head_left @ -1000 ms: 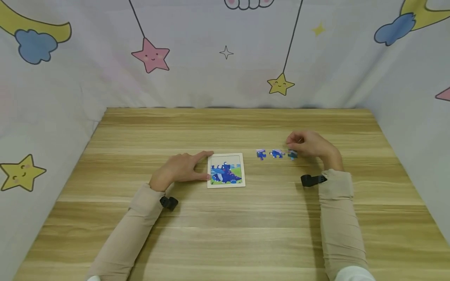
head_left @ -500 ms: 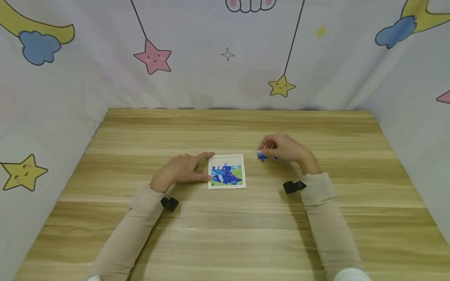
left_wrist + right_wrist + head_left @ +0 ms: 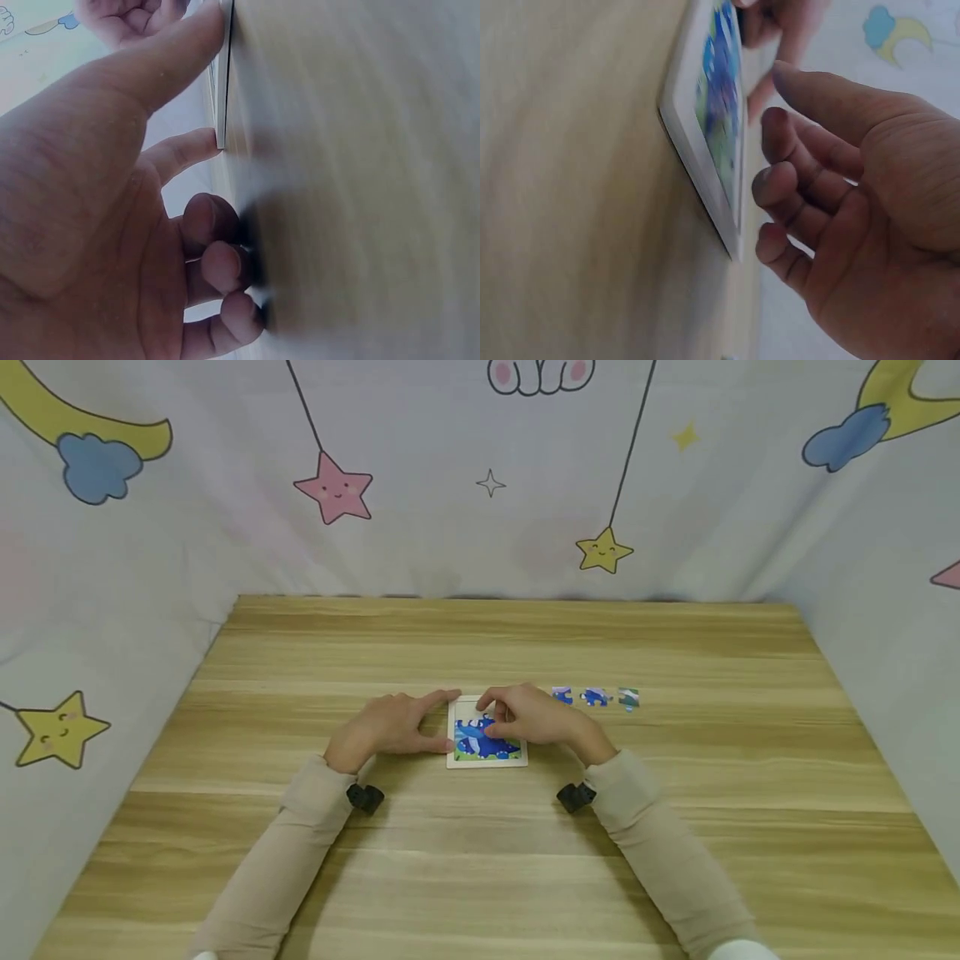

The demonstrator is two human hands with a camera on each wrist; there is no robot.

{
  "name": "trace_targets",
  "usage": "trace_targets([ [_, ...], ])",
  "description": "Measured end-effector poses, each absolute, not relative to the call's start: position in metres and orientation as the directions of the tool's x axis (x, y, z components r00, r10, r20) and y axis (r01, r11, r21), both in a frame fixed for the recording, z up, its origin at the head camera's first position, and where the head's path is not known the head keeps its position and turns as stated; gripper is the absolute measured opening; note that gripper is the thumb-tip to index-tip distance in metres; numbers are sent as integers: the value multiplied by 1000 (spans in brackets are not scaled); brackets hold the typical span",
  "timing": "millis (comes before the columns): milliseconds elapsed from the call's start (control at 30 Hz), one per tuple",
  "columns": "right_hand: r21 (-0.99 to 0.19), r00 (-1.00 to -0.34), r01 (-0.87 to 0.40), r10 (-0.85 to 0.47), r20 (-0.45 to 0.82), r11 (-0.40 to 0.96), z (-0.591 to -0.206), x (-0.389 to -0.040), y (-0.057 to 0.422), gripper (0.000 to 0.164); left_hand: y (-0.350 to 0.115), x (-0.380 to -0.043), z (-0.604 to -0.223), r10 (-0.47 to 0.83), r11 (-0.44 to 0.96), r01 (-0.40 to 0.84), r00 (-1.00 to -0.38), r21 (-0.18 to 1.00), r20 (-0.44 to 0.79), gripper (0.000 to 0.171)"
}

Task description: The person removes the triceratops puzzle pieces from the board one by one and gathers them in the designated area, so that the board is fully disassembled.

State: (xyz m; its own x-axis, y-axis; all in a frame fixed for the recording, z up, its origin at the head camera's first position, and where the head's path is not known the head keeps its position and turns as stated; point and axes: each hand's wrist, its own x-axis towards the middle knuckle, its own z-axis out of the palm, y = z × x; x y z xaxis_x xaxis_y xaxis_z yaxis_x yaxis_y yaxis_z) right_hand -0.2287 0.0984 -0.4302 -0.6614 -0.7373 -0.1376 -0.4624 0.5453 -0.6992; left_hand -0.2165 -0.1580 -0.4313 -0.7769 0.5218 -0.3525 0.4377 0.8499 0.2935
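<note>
A small square jigsaw puzzle tray [image 3: 487, 766] with a pale rim lies on the table, showing a blue dinosaur picture; its top strip is bare backing. At its left side, my left hand [image 3: 390, 724] touches the rim with a fairly straight thumb and index finger, the other fingers bent in the left wrist view. Over the tray's upper right part is my right hand [image 3: 536, 714], thumb and index apart. In the right wrist view, no piece shows between its fingertips [image 3: 775, 184]. Three loose puzzle pieces, left [image 3: 562, 695], middle [image 3: 595, 697] and right [image 3: 628, 697], lie beyond it.
The wood-grain table [image 3: 480, 860] reaches back to a white curtain [image 3: 420, 543] printed with stars, clouds and moons. A small black camera sits on each wrist, the left camera [image 3: 366, 798] and the right camera [image 3: 576, 797].
My right hand has moved left from the loose pieces to above the puzzle tray. The three pieces stay in their row. My left hand keeps its place at the rim.
</note>
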Motion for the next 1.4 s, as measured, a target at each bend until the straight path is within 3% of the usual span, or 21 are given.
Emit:
trace_targets([
  [200,-697,-657,-463,-739,-145,548,-439,-222,82,38,-158,-217,-433,534,843,459,-777,280,-332,90],
  [533,-621,-719,-447,-671,-179,644,-438,-210,71,40,-156,-215,-432,519,853,448,-779,267,-352,91],
  [767,-616,-715,-459,-678,-172,640,-441,-210,72,40,-154,-215,-432,516,855,442,-773,272,-369,92],
  [1400,-641,-723,-487,-686,-86,594,-448,-215,72,28,-149,-214,-432,476,879,410,-782,243,-403,94],
])
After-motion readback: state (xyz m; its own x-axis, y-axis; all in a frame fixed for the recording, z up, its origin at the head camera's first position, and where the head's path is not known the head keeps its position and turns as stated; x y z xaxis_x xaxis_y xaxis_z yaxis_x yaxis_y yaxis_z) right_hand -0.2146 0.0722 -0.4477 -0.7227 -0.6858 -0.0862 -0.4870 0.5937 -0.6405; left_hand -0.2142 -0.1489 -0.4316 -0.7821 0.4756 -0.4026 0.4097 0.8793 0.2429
